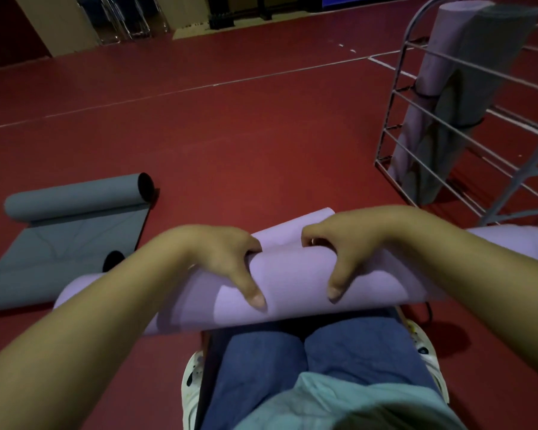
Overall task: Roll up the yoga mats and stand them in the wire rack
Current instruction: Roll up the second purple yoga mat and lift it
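Note:
A lilac yoga mat (292,274) lies across the floor just in front of my knees, its near end curled into a roll. My left hand (227,259) grips the roll from above, fingers curled over its far side and thumb on the near face. My right hand (333,252) grips it the same way a little to the right. A grey yoga mat (75,218) lies on the floor at the left, partly rolled. The wire rack (423,125) stands at the right with a lilac rolled mat (429,79) and a grey rolled mat (485,66) upright inside.
The floor (230,135) is dark red with white court lines. Folded chairs (121,20) and a wall base lie far back. My knees in blue trousers and white patterned shoes sit directly under the lilac mat.

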{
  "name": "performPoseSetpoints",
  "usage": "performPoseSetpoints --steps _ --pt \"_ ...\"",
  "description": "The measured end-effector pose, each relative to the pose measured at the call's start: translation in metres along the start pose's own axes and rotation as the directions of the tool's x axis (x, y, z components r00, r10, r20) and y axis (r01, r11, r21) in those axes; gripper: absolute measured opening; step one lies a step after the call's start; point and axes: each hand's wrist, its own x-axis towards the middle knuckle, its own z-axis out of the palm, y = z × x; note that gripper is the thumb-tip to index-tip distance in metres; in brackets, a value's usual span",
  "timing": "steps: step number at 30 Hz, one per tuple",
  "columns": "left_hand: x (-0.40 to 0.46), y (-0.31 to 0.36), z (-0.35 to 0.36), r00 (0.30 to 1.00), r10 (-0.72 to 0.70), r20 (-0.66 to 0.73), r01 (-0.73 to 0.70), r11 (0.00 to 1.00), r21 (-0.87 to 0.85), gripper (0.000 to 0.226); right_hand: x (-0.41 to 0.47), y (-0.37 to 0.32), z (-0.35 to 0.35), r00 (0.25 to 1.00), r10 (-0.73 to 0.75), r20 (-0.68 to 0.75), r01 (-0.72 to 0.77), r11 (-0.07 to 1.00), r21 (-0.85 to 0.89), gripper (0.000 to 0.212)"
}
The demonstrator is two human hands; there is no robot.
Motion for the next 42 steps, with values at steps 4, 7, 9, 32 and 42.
performPoseSetpoints --steps 4,7,9,32,42 --pt "0.021 -0.010 -0.016 0.993 -0.007 0.117 0.014 0.998 -0.058 0.055 0.010 0.004 -0.015 0.992 0.046 0.113 -0.054 0.997 0.062 0.069" --pt "0.030 -0.014 -0.022 0.986 -0.005 0.167 0.011 0.999 -0.033 0.059 0.000 -0.003 -0.018 0.996 0.085 -0.003 -0.085 0.995 -0.044 0.080" --pt "0.033 -0.016 -0.023 0.984 0.002 0.180 0.004 1.000 -0.029 0.067 -0.012 -0.017 -0.012 0.975 0.035 -0.220 -0.065 0.990 -0.129 0.083" --pt "-0.005 0.017 0.037 0.816 0.129 -0.564 0.091 0.934 0.345 0.044 0.018 -0.005 -0.014 0.968 0.021 -0.250 0.066 0.940 0.336 0.047" --pt "0.010 -0.004 0.006 0.847 0.122 -0.518 -0.012 0.978 0.210 0.054 -0.003 -0.029 0.015 0.855 -0.008 -0.518 -0.097 0.980 -0.175 0.032"
